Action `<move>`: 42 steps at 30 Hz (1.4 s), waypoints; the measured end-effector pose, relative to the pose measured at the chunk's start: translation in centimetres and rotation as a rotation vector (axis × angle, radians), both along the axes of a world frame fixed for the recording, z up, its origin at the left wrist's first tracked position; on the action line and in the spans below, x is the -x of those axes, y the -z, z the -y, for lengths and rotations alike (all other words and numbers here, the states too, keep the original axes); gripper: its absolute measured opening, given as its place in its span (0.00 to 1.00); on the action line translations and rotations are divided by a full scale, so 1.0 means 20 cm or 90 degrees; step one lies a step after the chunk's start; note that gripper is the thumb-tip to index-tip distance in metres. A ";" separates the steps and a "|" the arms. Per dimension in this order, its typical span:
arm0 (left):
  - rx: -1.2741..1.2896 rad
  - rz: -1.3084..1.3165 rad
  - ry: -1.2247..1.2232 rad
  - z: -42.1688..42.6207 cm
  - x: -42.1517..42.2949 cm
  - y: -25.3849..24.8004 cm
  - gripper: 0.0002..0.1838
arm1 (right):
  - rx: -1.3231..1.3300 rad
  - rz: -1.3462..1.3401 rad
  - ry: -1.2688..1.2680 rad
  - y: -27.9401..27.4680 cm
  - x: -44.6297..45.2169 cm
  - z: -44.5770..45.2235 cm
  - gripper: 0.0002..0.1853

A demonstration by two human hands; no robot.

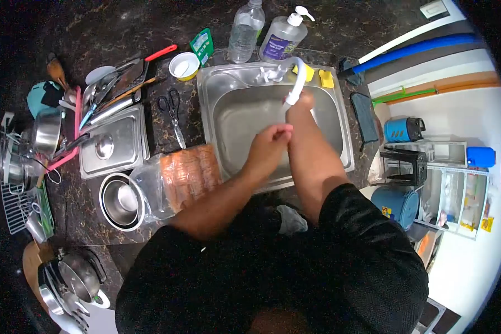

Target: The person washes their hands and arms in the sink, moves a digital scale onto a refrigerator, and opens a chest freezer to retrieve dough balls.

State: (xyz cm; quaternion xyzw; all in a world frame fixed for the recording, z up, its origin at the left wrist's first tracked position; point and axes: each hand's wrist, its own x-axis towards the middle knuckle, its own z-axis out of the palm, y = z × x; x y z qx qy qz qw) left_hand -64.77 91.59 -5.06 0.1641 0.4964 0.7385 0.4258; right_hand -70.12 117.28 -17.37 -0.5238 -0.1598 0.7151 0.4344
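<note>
Both bare hands are over the stainless steel sink (203,103). My left hand (267,147) is above the basin with its fingers curled together and nothing visible in them. Its fingertips are beside my right forearm, and I cannot tell if they touch it. My right hand (303,102) is at the end of the white faucet spout (298,83), which partly covers it. The fingers of that hand are hidden. Behind the spout are the tap handles (270,74) and yellow sponges (326,79) on the sink's back rim.
A soap pump bottle (284,38) and a clear plastic bottle (246,33) stand behind the sink. Left of it lie a bag of reddish-orange food (189,175), kitchen scissors (172,114), a lidded steel pan (114,142) and steel bowls (107,201). A dark mat (364,118) lies at right.
</note>
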 end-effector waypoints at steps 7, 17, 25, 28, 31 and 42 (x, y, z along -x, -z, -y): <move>-0.013 0.151 -0.170 -0.13 0.12 0.09 0.11 | 0.032 -0.124 -0.137 -0.08 0.12 0.21 0.16; -0.114 0.391 -0.029 -0.10 0.16 -0.01 0.25 | 0.080 -0.162 -0.199 -0.04 0.22 0.26 0.20; -0.194 0.589 0.106 -0.08 0.04 -0.13 0.32 | 0.066 0.143 -0.351 0.00 0.21 0.13 0.18; -0.032 0.501 0.216 -0.07 0.07 -0.11 0.31 | -0.021 0.076 -0.364 0.11 0.10 -0.04 0.16; 0.113 0.243 0.387 -0.07 0.14 0.07 0.31 | -0.241 0.214 -0.598 0.02 -0.10 0.06 0.12; 0.137 -0.199 -0.171 -0.59 0.28 0.81 0.15 | -0.573 0.531 -0.588 -0.20 -0.43 0.60 0.15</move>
